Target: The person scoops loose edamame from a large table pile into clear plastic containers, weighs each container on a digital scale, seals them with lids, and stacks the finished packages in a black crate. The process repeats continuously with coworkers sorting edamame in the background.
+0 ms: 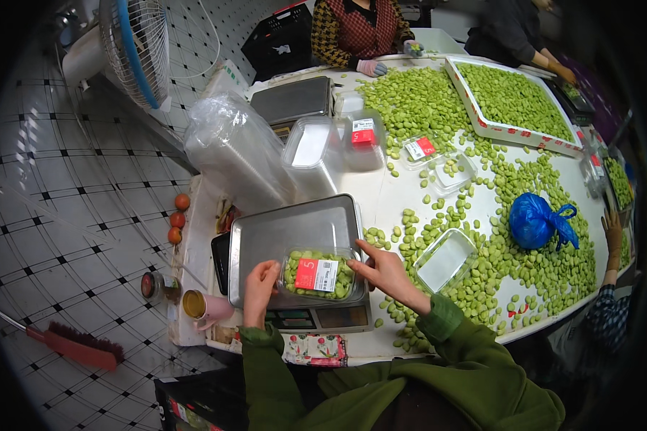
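A clear plastic box of shelled green broad beans [290,275], with a red and white label on its lid, is between my hands over a weighing scale [287,231] with a wide metal pan. My left hand [259,286] grips its left rim, fingers bent and pressed together. At the right side, my right hand [389,274] has thumb and forefinger at the lid's edge; its other fingers are partly hidden. Whether the box rests on the pan or is slightly lifted, I cannot tell. To the right, an open clear box [446,261] sits among loose beans [482,294].
Behind the scale stand stacked clear boxes [315,154] and a plastic-wrapped stack [233,147]. A blue knotted bag [533,220] lies on the beans. A pink mug [207,307] and a jar [159,287] stand at left. Co-workers [359,32] surround the table; a white tray [474,128] holds beans.
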Tool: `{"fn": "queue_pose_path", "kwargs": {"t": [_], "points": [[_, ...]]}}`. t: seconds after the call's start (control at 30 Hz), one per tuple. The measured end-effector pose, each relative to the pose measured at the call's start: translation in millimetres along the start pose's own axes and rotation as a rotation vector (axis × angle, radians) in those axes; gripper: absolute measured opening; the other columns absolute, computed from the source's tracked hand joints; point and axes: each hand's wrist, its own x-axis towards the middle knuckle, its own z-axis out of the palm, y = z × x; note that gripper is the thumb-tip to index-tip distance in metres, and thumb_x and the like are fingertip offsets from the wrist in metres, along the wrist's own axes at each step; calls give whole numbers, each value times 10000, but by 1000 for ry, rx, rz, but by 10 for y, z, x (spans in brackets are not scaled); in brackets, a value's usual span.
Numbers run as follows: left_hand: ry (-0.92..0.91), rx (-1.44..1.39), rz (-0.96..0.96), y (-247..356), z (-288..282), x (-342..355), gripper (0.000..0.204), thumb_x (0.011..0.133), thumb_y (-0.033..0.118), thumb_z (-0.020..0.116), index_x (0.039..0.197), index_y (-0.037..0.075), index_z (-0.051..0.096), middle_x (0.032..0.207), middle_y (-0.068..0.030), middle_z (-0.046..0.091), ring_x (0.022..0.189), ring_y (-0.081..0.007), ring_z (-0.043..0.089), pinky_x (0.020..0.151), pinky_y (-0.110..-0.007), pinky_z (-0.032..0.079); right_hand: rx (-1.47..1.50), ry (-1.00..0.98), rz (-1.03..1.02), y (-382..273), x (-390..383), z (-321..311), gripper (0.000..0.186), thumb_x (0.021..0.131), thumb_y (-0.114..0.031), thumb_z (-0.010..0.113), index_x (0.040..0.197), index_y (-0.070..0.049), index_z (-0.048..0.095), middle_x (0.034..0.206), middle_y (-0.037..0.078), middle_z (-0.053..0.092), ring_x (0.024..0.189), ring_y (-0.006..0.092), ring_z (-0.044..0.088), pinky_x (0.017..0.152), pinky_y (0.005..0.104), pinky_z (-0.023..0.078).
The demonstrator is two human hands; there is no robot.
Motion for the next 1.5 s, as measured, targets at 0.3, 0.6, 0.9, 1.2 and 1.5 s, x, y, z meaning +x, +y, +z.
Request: {"fn": "queue_pose_path", "kwargs": {"t": [0.3,0.6,0.9,1.2,1.5], "points": [[136,-308,96,-237,139,-566,232,963,150,627,1082,-45,585,841,-61,648,704,-107,631,609,-225,506,362,-27,-125,174,-282,307,742,886,-158,691,1484,39,298,637,25,535,551,62,479,534,226,419],[356,-538,499,111,135,-1451,244,933,30,648,1154,-17,555,1001,-40,635,854,-72,591,766,-213,481,429,10,-429,-84,-679,261,731,855,11,610,1500,19,267,718,32,589,646,78,548,609,211,431],[224,-1048,380,-258,402,-2177,417,997,214,600,1343,7,496,1233,-32,594,1090,-107,539,940,-286,437,579,-527,-518,-226,-926,594,856,876,-46,698,1518,27,136,1222,202,554,777,201,641,616,275,531],[1362,-815,364,-368,-854,-3684,575,1041,446,419,1464,60,360,1398,-91,502,1244,-229,529,1006,-418,471,-358,-714,-677,194,-856,1448,558,886,-219,688,1384,-69,486,1148,168,604,1023,333,587,934,407,468],[1816,-788,158,-1515,-1831,-5220,508,1019,379,518,1388,32,475,1337,-81,576,1140,-223,604,895,-376,515,-605,-639,-906,801,-922,1697,796,705,-146,774,1434,-115,455,1338,107,518,1250,310,470,1007,457,369]]}}
